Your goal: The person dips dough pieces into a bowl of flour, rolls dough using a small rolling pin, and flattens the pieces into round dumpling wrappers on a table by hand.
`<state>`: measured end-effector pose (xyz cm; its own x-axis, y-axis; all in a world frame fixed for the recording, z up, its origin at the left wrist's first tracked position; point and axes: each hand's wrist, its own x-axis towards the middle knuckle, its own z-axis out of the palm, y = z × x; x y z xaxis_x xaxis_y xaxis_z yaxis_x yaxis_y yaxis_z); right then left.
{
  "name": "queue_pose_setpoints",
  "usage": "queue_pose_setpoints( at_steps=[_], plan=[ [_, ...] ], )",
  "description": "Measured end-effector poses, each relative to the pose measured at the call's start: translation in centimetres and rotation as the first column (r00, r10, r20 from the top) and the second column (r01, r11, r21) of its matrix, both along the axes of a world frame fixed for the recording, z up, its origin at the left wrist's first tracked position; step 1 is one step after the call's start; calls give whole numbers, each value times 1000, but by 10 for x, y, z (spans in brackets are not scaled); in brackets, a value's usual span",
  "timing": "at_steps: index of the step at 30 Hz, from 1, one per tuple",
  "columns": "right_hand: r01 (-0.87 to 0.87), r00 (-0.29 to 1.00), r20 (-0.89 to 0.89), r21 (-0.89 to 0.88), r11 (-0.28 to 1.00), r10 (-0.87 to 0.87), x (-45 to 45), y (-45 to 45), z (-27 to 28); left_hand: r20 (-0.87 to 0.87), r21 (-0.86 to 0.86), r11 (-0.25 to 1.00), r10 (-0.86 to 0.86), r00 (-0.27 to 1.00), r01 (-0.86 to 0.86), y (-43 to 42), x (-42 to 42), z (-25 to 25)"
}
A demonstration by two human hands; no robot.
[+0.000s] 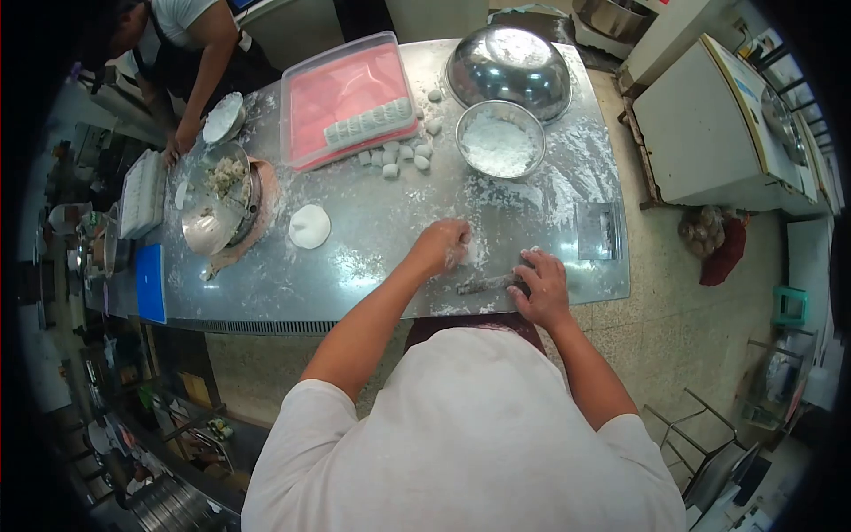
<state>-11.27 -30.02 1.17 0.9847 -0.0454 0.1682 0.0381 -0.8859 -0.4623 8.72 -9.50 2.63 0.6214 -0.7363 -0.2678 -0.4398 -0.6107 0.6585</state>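
Note:
My left hand (pixel 446 247) is closed at the middle of the steel table, its fingers pinching a small flat piece of white dough (pixel 471 253). To the right, my right hand (pixel 542 285) lies over one end of a short, flour-dusted rolling pin (pixel 483 285), with the thumb and fingers around it. The pin points left, in front of the dough. Further up the table, several small dough pieces (pixel 391 160) lie loose by a pink-bottomed plastic tray (pixel 306 106). Rows of white shaped dough (pixel 368 122) rest in that tray.
A steel bowl of flour (pixel 501 142) stands beside an upturned steel bowl (pixel 510 71). Left lie a white dough disc (pixel 309 227), a pan of filling (pixel 222 191) and a blue board (pixel 151 282). A scraper (pixel 599 232) lies right. Another person (pixel 199 53) works at far left.

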Motion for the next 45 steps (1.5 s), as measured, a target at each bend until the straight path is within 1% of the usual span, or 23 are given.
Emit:
queue_pose_setpoints(
  at_steps=[1, 4, 7, 8, 10, 13, 15, 17, 19, 22, 24, 26, 28, 29, 31, 32, 35, 37, 40, 41, 43, 44, 45],
  plan=[
    [-5, 1000, -7, -2, 1000, 5, 2, 4, 2, -7, -2, 1000, 5, 1000, -5, -1, -3, 1],
    [29, 994, -94, -198, 980, -48, 21, 23, 3, -146, -96, 995, -4, 989, -10, 0, -10, 3],
    [140, 954, -220, -277, 951, -204, 97, 20, 11, -114, -78, 997, 2, 994, -11, 1, -11, -2],
    [150, 949, -230, -275, 950, -217, 114, 17, 9, -66, -103, 992, 73, 995, -80, -1, -6, -5],
    [235, 959, -107, -228, 945, -264, 139, 10, 9, -7, -145, 979, 142, 990, -142, -4, 1, -5],
    [153, 986, -33, -180, 972, -161, 112, 13, 0, 80, -139, 987, 97, 992, -85, -3, 2, -4],
    [84, 993, -66, -197, 977, -98, 58, 21, -7, 107, -34, 994, -97, 990, 101, 2, -1, -6],
    [22, 994, -97, -203, 979, -42, 35, 28, -6, 21, -81, 996, -29, 999, 31, 9, -9, -4],
    [52, 993, -95, -216, 975, -74, 28, 33, 6, -77, -116, 993, 3, 997, -12, 10, -11, 3],
    [170, 975, -88, -288, 942, -202, 99, 26, 7, -111, -35, 999, 36, 993, -40, 8, -14, 5],
    [225, 969, -46, -240, 944, -242, 132, 20, 7, 101, -170, 978, 136, 986, -117, 3, -3, 0],
    [261, 965, 20, -204, 944, -262, 137, 16, 10, 133, -211, 972, 134, 982, -104, 0, 2, -3],
    [182, 983, 27, -218, 959, -181, 104, 21, -3, 124, -47, 998, -28, 992, 34, 3, 2, -3],
    [147, 988, -12, -186, 972, -152, 78, 26, -8, 122, -48, 999, -16, 992, 22, 7, -3, -2],
    [102, 992, -57, -202, 974, -116, 27, 35, -2, -16, -78, 994, 75, 997, -76, 12, -12, 0],
    [75, 990, -105, -213, 974, -99, 15, 37, -2, -21, -72, 994, 78, 997, -80, 15, -14, 4],
    [102, 986, -107, -233, 967, -130, 70, 30, 6, -187, -46, 990, 123, 975, -133, 15, -24, 7],
    [154, 979, -90, -264, 952, -184, 112, 26, 4, 141, -190, 975, 146, 979, -118, 9, -17, -5],
    [237, 971, 6, -196, 952, -241, 133, 19, 5, 215, -309, 948, 150, 965, -78, 0, -2, -11],
    [211, 977, 12, -199, 957, -212, 117, 22, 0, 224, -318, 944, 159, 961, -82, -1, 0, -10],
    [130, 991, -5, -207, 970, -134, 72, 29, -6, 123, -45, 998, 54, 991, -49, 3, -3, -5],
    [119, 993, -3, -207, 971, -122, 45, 33, -2, 126, -45, 997, 67, 990, -61, 7, -7, -3],
    [92, 992, -62, -207, 974, -107, 21, 35, 2, 10, -111, 988, 105, 994, -104, 12, -11, -2]
  ],
)
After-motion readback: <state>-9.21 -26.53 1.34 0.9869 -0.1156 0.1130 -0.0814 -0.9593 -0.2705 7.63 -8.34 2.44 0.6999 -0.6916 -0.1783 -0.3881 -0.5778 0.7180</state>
